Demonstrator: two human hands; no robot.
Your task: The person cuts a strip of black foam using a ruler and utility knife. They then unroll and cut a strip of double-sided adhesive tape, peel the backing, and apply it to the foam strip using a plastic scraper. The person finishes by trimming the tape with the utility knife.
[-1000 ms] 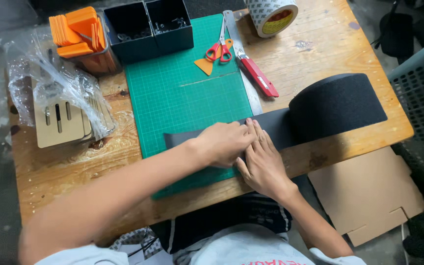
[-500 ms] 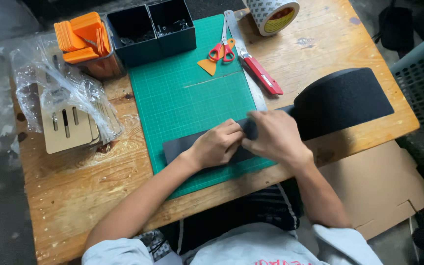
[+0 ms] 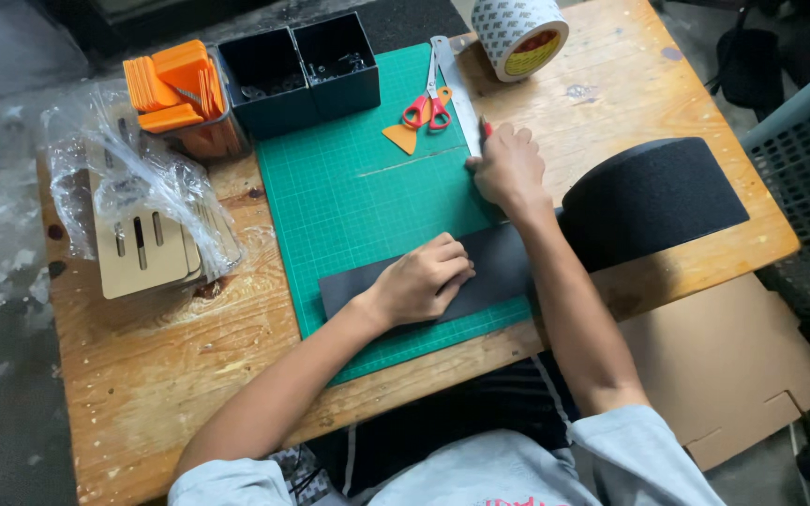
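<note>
Change since half a second ago: the right hand (image 3: 510, 167) has left the black strip (image 3: 485, 272) and now sits farther back, at the right edge of the green cutting mat (image 3: 358, 187), fingers curled over the near end of the steel ruler (image 3: 454, 89) and a red-handled knife (image 3: 487, 126); whether they grip either one, cannot tell. The left hand (image 3: 421, 279) stays flat on the strip, fingers pressed together, pinning it. Judgement: smoothing is over, and the reach is for a measuring or cutting tool. The strip lies across the near part of the mat, matte black, flat, thin, its left end squared off; its right end runs off the mat to the black roll (image 3: 653, 201) on the counter (image 3: 161, 375). Red scissors (image 3: 428, 108) and an orange scraper (image 3: 401, 138) lie just left of the ruler.
</note>
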